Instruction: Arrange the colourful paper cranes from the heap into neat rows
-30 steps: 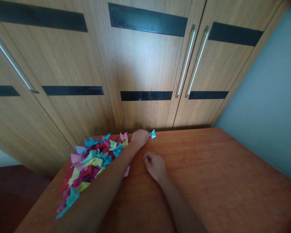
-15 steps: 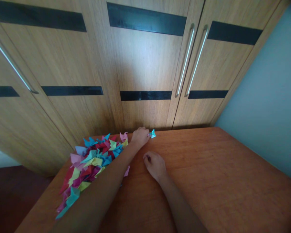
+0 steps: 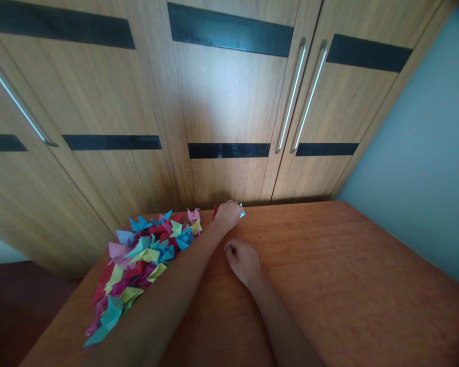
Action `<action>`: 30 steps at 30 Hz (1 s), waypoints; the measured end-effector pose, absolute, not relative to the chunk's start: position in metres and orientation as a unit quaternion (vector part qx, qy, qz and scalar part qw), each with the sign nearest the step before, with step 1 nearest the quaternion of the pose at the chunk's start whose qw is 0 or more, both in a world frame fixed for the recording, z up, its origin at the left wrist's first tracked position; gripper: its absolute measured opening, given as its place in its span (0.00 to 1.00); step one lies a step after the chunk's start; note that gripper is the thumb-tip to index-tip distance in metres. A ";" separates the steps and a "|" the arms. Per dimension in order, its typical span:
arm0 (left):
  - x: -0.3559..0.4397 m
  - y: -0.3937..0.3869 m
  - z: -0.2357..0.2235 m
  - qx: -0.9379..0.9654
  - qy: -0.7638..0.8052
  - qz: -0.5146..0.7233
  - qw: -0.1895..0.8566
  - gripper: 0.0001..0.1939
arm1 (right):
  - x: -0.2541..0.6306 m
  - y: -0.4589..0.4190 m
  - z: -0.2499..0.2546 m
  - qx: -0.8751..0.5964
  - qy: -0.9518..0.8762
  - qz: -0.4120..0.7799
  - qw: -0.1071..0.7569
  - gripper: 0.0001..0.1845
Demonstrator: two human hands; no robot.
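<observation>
My left hand (image 3: 228, 214) reaches to the far edge of the wooden table (image 3: 348, 275), fingers closed over a small light-blue folded paper piece (image 3: 242, 211) that is mostly hidden by the hand. A red paper piece (image 3: 215, 209) peeks out just left of that hand. My right hand (image 3: 243, 260) rests on the table nearer to me, loosely curled, with nothing visible in it. A pile of folded paper pieces (image 3: 145, 255) in blue, red, pink and yellow lies left of my left forearm.
Wooden wardrobe doors with black strips and long metal handles (image 3: 302, 97) stand right behind the table's far edge. A pale blue wall (image 3: 424, 153) runs along the right. Dark floor (image 3: 7, 306) shows at the lower left.
My left hand has slid a little to the right and now covers most of the light-blue piece. A red piece has come into view left of it. My right hand has barely moved.
</observation>
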State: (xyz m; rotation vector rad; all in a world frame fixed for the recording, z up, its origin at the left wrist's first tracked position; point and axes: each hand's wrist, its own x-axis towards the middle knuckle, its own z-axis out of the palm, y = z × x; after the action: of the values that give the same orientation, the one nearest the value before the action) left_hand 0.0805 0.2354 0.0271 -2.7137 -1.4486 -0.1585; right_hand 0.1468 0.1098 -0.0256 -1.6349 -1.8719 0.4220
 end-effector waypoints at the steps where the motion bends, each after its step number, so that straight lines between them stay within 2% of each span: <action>1: 0.081 0.236 0.027 -0.881 -0.470 -0.050 0.029 0.11 | 0.147 0.110 -0.026 -0.618 -0.708 0.158 0.305 0.10; 13: 0.088 0.234 0.026 -0.876 -0.479 -0.058 0.029 0.12 | 0.146 0.110 -0.026 -0.615 -0.705 0.162 0.315 0.10; 30: 0.054 0.233 0.024 -0.841 -0.536 -0.067 0.029 0.12 | 0.146 0.110 -0.027 -0.620 -0.701 0.166 0.312 0.09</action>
State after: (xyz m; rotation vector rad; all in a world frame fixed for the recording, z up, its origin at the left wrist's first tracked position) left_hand 0.0538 0.2335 0.0244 -2.5943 -1.6543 -0.2066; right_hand 0.1459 0.1104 -0.0270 -1.6358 -1.8489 0.4377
